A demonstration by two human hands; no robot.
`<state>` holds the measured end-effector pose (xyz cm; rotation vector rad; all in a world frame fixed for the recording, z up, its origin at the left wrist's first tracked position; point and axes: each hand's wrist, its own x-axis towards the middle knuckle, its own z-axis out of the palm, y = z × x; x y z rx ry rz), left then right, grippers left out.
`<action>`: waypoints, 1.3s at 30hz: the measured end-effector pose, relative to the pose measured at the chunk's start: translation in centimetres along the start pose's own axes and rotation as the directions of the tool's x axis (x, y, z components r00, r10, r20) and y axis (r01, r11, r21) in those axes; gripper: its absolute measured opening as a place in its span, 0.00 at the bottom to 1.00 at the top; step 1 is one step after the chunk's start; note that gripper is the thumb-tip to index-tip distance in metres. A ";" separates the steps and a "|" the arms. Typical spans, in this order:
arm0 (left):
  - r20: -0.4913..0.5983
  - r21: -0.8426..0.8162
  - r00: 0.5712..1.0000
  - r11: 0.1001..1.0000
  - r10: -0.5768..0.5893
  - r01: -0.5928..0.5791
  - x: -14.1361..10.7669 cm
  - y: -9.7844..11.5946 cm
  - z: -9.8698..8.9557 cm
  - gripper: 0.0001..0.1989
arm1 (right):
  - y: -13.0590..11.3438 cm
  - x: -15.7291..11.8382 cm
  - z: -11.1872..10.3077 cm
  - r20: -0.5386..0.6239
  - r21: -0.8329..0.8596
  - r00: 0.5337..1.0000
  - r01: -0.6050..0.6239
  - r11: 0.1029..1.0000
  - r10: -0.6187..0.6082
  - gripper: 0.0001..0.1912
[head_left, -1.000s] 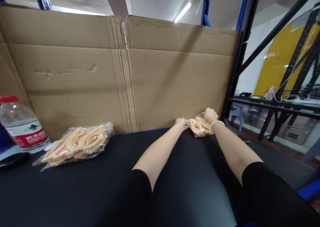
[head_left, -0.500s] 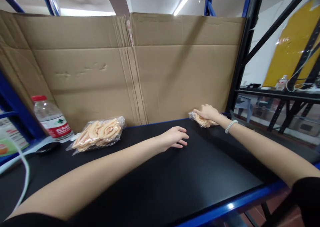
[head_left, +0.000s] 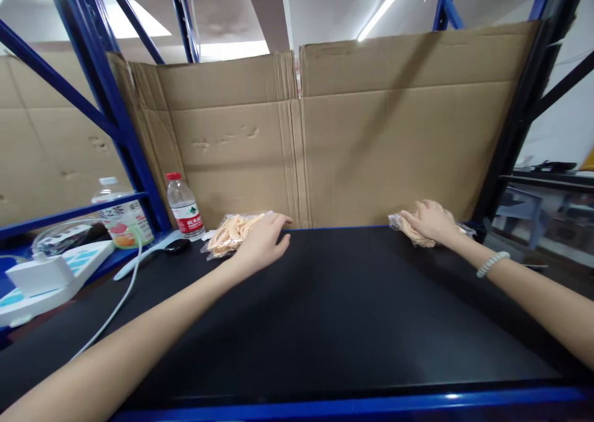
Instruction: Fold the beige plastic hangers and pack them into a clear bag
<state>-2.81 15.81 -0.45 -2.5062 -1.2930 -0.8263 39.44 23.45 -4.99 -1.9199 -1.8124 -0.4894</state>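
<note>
On the black tabletop (head_left: pixel 352 335), a clear plastic bag of peach-coloured looped strips (head_left: pixel 228 235) lies against the cardboard at left. My left hand (head_left: pixel 262 239) is over this bag's right end, thumb apart from the fingers; it covers part of the bag, and I cannot tell whether they touch. A second such bag (head_left: pixel 417 239) lies at the far right, near the back edge. My right hand (head_left: pixel 432 221) is over it from above, thumb on its left side and fingers bent over its top. A pale bead bracelet (head_left: pixel 492 264) circles my right wrist.
A cardboard wall (head_left: pixel 394 143) stands along the back. At left are a red-capped water bottle (head_left: pixel 186 208), a black mouse-like object (head_left: pixel 177 246), a white cable (head_left: pixel 125 314) and a white power strip (head_left: pixel 88 264). Blue metal (head_left: pixel 371 406) edges the table's front.
My left hand has moved left from mid-table to the left bag. My right hand stays at the right bag. The view has swung left, showing more of the power strip and frame.
</note>
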 end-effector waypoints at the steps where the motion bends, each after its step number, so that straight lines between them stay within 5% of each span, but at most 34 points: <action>1: 0.010 0.139 1.000 0.990 0.001 -0.002 -0.3 -1.2 -0.3 0.15 | -0.6 -0.1 -0.6 -0.044 0.008 0.999 -0.002 1.000 0.002 0.28; 4: 0.048 0.359 0.992 0.929 -0.116 0.091 -1.2 -4.3 -0.6 0.26 | -3.1 -0.6 -2.4 -0.129 0.079 0.988 0.094 0.992 -0.083 0.26; 9: 0.155 0.402 0.933 0.883 -0.325 0.241 -2.2 -8.1 -0.8 0.38 | -8.5 -4.0 -4.7 -0.249 0.311 0.915 0.385 0.869 -0.316 0.22; 14: 0.215 0.289 0.955 0.947 -0.205 0.138 -2.8 -11.0 -0.7 0.35 | -12.1 -8.1 -4.8 -0.232 0.475 0.860 0.508 0.719 -0.454 0.16; 25: 0.171 0.290 0.978 0.955 -0.123 0.070 -3.3 -12.0 -0.2 0.32 | -12.5 -7.7 -4.0 -0.270 0.539 0.864 0.502 0.676 -0.426 0.14; 32: -0.046 0.231 0.975 0.948 -0.215 0.220 -4.2 -12.6 0.4 0.32 | -13.0 -8.3 -2.4 -0.238 0.525 0.854 0.515 0.678 -0.463 0.13; 39: -0.149 0.189 0.945 0.930 -0.290 0.315 -5.1 -12.5 0.9 0.23 | -12.9 -8.9 -2.2 -0.214 0.578 0.872 0.477 0.662 -0.441 0.16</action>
